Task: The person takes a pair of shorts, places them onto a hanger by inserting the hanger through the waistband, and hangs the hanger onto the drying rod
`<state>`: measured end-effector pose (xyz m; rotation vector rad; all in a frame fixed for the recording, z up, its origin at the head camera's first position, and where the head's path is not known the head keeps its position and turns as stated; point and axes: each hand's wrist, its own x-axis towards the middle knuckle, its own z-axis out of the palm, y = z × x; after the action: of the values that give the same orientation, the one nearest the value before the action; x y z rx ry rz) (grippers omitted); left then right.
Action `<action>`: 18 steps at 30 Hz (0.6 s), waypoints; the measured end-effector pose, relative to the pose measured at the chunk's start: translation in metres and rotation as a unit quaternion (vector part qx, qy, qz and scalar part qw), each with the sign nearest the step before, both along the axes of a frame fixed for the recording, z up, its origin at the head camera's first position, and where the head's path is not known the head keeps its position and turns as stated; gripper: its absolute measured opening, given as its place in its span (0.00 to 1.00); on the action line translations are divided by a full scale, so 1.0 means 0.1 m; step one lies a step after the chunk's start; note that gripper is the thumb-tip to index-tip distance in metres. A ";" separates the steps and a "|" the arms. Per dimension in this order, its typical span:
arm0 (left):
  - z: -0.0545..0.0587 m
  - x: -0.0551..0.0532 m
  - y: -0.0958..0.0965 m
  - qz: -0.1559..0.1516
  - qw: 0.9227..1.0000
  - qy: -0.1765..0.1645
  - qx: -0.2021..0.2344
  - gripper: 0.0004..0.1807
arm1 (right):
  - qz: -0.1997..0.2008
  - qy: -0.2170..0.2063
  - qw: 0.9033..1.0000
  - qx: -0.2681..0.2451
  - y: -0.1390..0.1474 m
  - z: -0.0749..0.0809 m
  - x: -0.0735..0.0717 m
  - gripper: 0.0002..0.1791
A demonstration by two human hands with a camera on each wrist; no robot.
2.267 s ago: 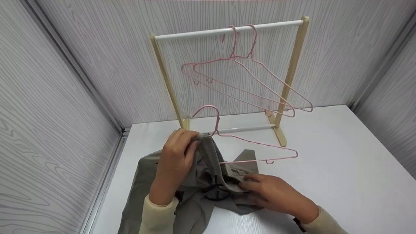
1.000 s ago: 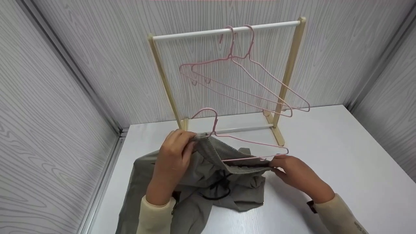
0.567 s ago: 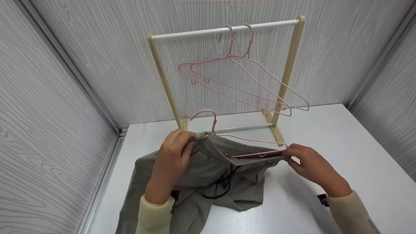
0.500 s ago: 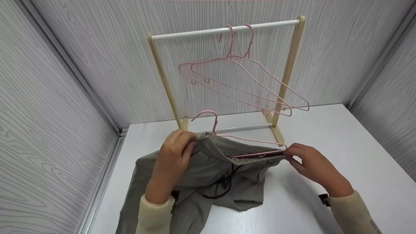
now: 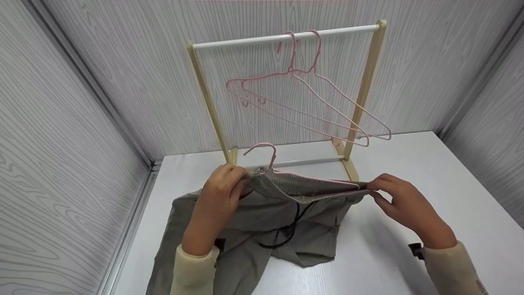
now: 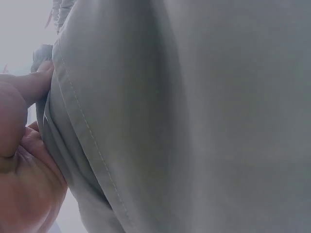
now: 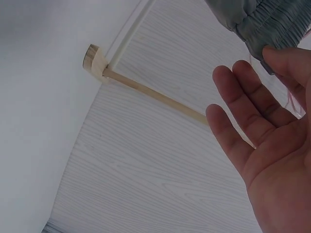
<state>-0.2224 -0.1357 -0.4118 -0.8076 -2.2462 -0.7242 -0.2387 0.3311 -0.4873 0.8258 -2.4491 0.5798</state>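
Observation:
Grey-green trousers [image 5: 254,221] with an elastic waistband and a black drawstring [image 5: 292,227] lie partly on the table, their waist raised. My left hand [image 5: 219,190] grips the left end of the waistband. At its right end my right hand [image 5: 403,200] pinches the edge between thumb and index finger; the other fingers extend free in the right wrist view. A pink wire hanger [image 5: 315,178] sits inside the waist opening, its hook standing above the fabric and its right shoulder just inside the band. The lower bar is hidden by cloth. Trouser fabric [image 6: 194,116] fills most of the left wrist view.
Behind stands a small rack with wooden legs [image 5: 366,90] and a white rail [image 5: 245,42]. Two pink hangers [image 5: 323,98] hang from the rail. The white table [image 5: 442,180] meets grey wood-grain walls [image 5: 82,164] at the back and sides.
My right hand has moved right and up, stretching the waistband over the hanger's right end, which was outside the trousers before. The left hand keeps its grip almost in place.

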 end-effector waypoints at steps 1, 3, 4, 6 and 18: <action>0.00 0.00 0.00 0.000 1.000 0.001 0.000 0.03 | 0.002 0.004 1.000 -0.003 0.00 0.01 0.01 0.20; -0.01 0.00 0.00 -0.001 1.000 0.002 0.002 0.02 | 0.006 0.006 1.000 -0.008 0.00 0.04 0.02 0.20; 0.00 0.00 0.00 -0.001 1.000 0.002 0.001 0.02 | 0.009 0.003 1.000 -0.013 0.00 0.05 0.03 0.20; 0.00 0.00 0.01 -0.003 1.000 0.001 -0.003 0.02 | 0.011 0.000 1.000 -0.022 -0.01 0.07 0.04 0.19; -0.03 0.02 0.08 -0.018 1.000 0.009 -0.010 0.01 | 0.020 0.050 0.995 -0.084 -0.13 0.18 0.14 0.21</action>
<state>-0.2201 -0.1273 -0.4147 -0.8616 -2.2315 -0.7093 -0.2246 0.3179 -0.4693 0.8170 -2.2627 0.7312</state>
